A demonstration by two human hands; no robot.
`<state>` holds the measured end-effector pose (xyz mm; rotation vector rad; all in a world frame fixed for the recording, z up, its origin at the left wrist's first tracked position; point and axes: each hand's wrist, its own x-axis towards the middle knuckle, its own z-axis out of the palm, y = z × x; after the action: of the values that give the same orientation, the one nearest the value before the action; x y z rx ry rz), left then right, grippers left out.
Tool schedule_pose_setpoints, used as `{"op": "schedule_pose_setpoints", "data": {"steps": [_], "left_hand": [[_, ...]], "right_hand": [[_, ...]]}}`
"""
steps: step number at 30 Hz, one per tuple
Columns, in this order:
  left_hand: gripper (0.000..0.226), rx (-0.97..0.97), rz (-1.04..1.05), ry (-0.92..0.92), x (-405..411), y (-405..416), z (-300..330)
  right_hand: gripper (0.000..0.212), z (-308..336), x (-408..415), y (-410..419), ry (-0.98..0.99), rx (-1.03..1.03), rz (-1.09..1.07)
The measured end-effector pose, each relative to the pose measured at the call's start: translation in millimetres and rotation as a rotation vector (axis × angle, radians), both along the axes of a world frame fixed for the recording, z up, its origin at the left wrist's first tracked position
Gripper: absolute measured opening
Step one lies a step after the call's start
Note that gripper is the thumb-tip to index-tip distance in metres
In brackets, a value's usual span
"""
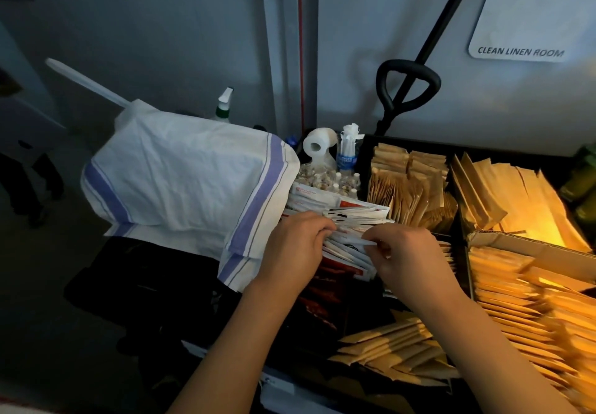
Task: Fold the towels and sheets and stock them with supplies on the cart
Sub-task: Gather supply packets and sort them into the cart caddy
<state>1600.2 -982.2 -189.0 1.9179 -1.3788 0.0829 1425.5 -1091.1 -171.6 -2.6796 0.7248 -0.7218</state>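
A row of white and red sachets (351, 216) stands in a compartment on top of the cart (364, 152). My left hand (295, 249) has its fingers curled into the row at its left side. My right hand (409, 258) pinches one white sachet (350, 242) at the row's right side. A white towel with purple stripes (193, 178) lies draped over the cart's left end, unfolded and rumpled.
Brown paper packets (406, 187) fill the compartments to the right, with a cardboard box (522, 245) of more. Small bottles (325, 181), a toilet roll (317, 145) and a spray bottle (222, 105) stand behind. A black handle (408, 84) leans on the wall.
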Motion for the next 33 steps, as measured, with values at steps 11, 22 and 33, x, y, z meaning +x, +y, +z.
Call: {"op": "schedule_pose_setpoints", "data": {"steps": [11,22,33], "left_hand": [[0.018,0.07,-0.05,0.034,-2.6,-8.6,-1.1],[0.019,0.188,-0.083,0.038,1.4,-9.7,-6.6],[0.017,0.085,-0.147,-0.019,-8.1,-10.7,-14.3]], "right_hand": [[0.01,-5.3,-5.4,-7.8,0.05,0.114,-0.047],[0.008,-10.8,0.9,-12.1,0.143,0.147,-0.038],[0.013,-13.5,-16.9,-12.6,0.039,0.149,0.004]]}}
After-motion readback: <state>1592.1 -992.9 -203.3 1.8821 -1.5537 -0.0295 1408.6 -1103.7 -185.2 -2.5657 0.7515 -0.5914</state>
